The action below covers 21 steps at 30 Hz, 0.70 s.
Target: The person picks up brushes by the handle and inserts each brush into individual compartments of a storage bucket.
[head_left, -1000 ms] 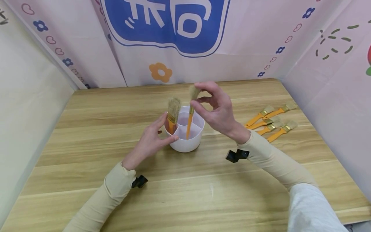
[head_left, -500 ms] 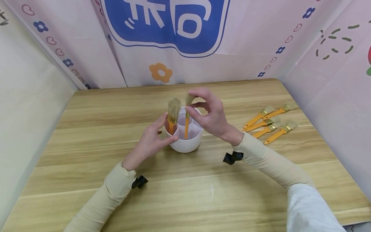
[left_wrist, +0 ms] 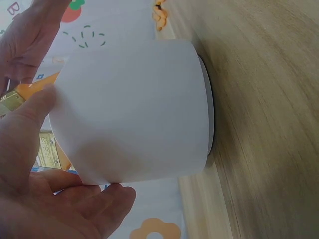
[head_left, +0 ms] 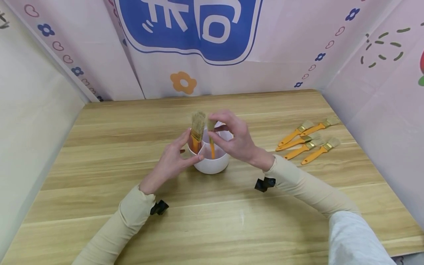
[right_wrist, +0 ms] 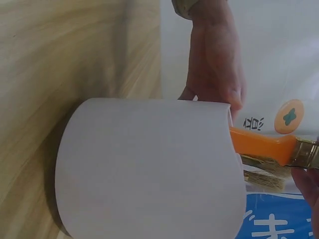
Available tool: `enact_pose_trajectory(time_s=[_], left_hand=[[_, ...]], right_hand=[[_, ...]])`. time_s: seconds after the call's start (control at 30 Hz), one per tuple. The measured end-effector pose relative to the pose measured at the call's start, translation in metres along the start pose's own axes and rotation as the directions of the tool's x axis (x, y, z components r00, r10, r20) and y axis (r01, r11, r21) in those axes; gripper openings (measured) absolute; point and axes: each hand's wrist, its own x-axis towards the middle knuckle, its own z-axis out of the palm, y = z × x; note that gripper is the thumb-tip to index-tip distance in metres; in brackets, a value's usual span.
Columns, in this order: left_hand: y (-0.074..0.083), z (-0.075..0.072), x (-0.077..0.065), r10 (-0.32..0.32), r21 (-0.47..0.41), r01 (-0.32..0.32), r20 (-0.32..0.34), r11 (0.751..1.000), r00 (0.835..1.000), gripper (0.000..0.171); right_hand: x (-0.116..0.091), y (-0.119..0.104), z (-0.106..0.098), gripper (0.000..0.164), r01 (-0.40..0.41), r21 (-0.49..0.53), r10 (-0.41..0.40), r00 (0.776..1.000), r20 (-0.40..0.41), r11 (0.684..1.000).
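Observation:
A white round divided pot (head_left: 212, 167) stands upright on the table. My left hand (head_left: 170, 160) holds its left side, thumb at the rim and fingers around the wall. In the left compartment, paintbrushes (head_left: 198, 127) stand bristles up; in the right wrist view, more than one bristle head (right_wrist: 264, 181) shows. My right hand (head_left: 236, 138) pinches another paintbrush (head_left: 212, 150) near its bristles, between thumb and fingers. Its orange handle (right_wrist: 259, 143) points down into the front compartment. Whether the handle's tip touches the bottom is hidden by the pot wall.
Several orange-handled paintbrushes (head_left: 304, 141) lie in a loose group on the right of the wooden table (head_left: 205, 221), beyond my right forearm. Printed white sheets (head_left: 265, 73) stand along the back and both sides.
My right hand has moved left and down, bringing its paintbrush lower into the front compartment and more upright. My left hand and the pot have stayed in place.

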Motion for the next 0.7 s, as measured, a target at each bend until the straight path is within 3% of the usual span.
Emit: enact_pose_trajectory(time_s=[0.7], left_hand=[[0.0, 0.0, -0.002, 0.028, -0.002, -0.028, -0.008, 1.0, 1.0, 0.09]], right_hand=[[-0.015, 0.008, 0.016, 0.036, 0.123, -0.165, -0.09, 0.977, 0.194, 0.979]])
